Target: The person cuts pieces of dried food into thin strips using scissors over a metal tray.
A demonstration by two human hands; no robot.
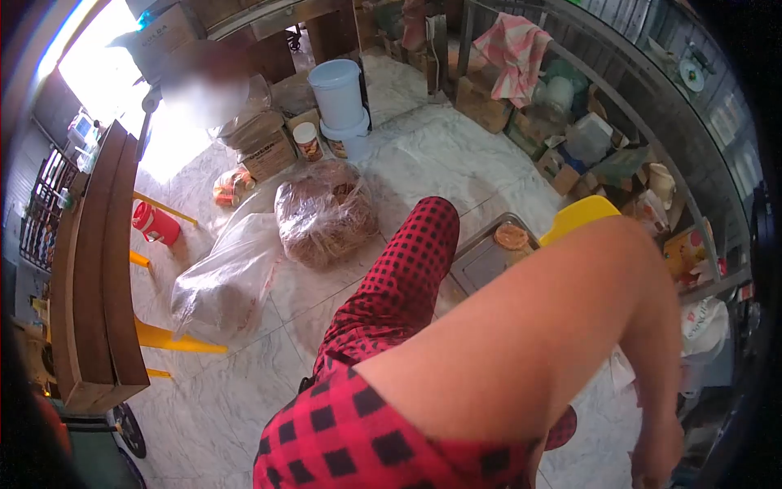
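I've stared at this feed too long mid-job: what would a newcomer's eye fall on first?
Probably the bare arm crossing the lower right, coming out of a red-and-black checked sleeve. Next, perhaps, the bulky plastic-wrapped bundle on the floor, left of the centre. Bright yellow also stands out: an object partly hidden behind the arm, beside a metal tray.

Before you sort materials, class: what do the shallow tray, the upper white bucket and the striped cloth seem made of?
Tray: probably metal, dull grey with a shiny rim. Upper white bucket: likely plastic, smooth, evenly coloured. Striped cloth: fabric, matte, draped in soft folds; fibre unclear.
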